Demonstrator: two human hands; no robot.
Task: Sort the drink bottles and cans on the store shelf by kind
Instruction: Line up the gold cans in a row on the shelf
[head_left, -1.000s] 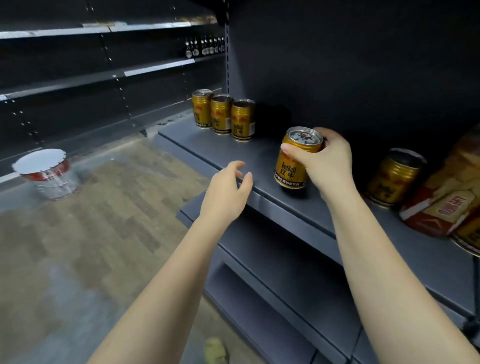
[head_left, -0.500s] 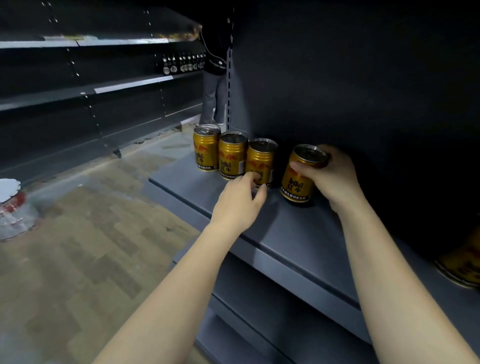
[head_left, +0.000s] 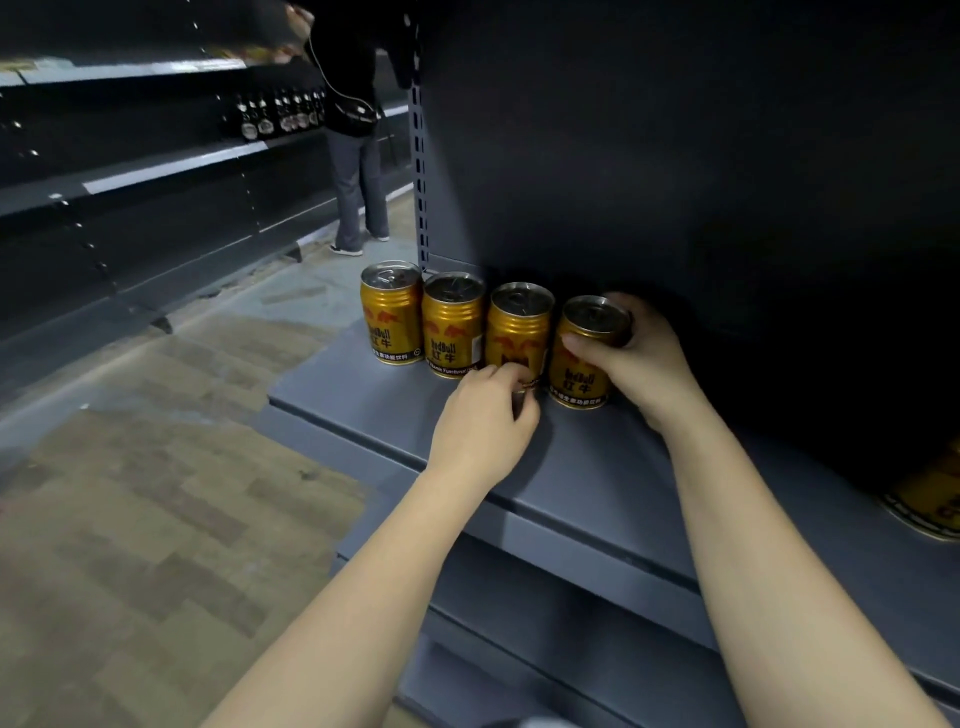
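Four gold Red Bull cans stand upright in a row at the left end of the grey shelf (head_left: 597, 467). My right hand (head_left: 644, 364) grips the rightmost can (head_left: 579, 374) from the right side; it stands on the shelf close beside the third can (head_left: 517, 327). My left hand (head_left: 483, 426) has its fingers curled, and their tips touch the lower front of the third can without wrapping round it. The first can (head_left: 392, 319) and second can (head_left: 452, 327) stand untouched to the left.
Another gold can (head_left: 930, 499) shows partly at the right edge of the same shelf. A person (head_left: 353, 156) stands at the far end of the aisle by a shelf of dark bottles (head_left: 280, 117). A lower shelf (head_left: 519, 623) juts out beneath.
My right hand carried the can left along the shelf and set it against the row of three. My left hand reached forward to the third can's base and its fingers curled.
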